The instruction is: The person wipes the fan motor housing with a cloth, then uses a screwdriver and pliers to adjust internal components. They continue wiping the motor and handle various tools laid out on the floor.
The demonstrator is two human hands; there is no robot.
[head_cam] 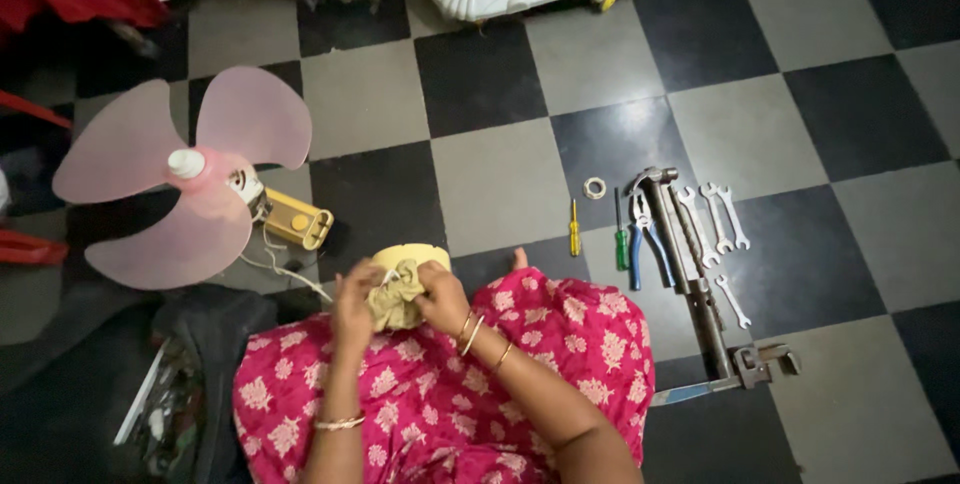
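The floor [500,184] of black and grey square tiles looks hard and smooth with a dull sheen. The pink 3-bladed fan propeller [180,184] is thin translucent plastic, smooth and slightly glossy, with a white plastic cap at its hub. Beside it, the yellow fan housing piece [297,220] looks like matt plastic. Both hands [400,299] press a crumpled khaki cloth rag [396,294], soft and matt, against a pale yellow rounded plastic part [410,257]. The pink floral garment [440,374] is matt woven cloth. The spanners [715,219] are bright bare metal; the large pipe wrench [700,294] is darker, duller metal. The screwdriver with yellow handle [575,229] has glossy plastic.
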